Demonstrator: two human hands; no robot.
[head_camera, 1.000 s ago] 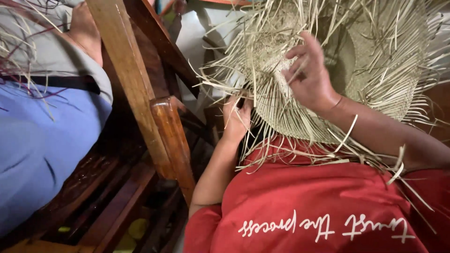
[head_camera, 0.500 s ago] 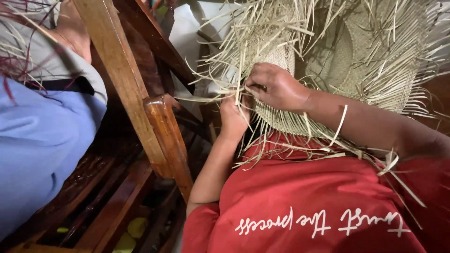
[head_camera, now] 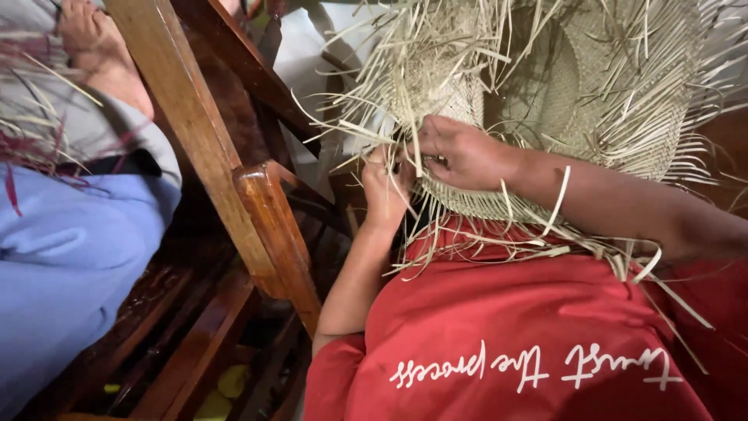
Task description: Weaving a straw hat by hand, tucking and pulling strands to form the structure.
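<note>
Your right hand (head_camera: 460, 152) closes its grip on pale straw strands (head_camera: 417, 148) at the edge of a half-woven straw hat (head_camera: 608, 86), fingers curled tight around the loose ends. Your left hand (head_camera: 386, 187) sits just beside it, at 9 o'clock of the right, thumb and fingertips pinched on the same bunch of strands, the two hands touching at the weave. The hat rests in your lap against your red shirt (head_camera: 530, 335), filling the frame from 12 o'clock to 3 o'clock, its unwoven strands fanning out in all directions and trailing down over your right forearm. A white patch shows behind the hat's fringe at 12 o'clock.

At 9 o'clock of your hands stands a brown wooden chair frame (head_camera: 195, 132), its slanted post running from 11 o'clock down to a rounded arm (head_camera: 269, 218) near the middle of the frame. Beyond the post, at 9 to 10 o'clock, sits another person in a blue garment (head_camera: 70, 257) and grey top, one hand (head_camera: 89, 35) of theirs raised at 11 o'clock among reddish straw strands (head_camera: 31, 148). Dark wooden slats (head_camera: 187, 343) lie at 7 o'clock.
</note>
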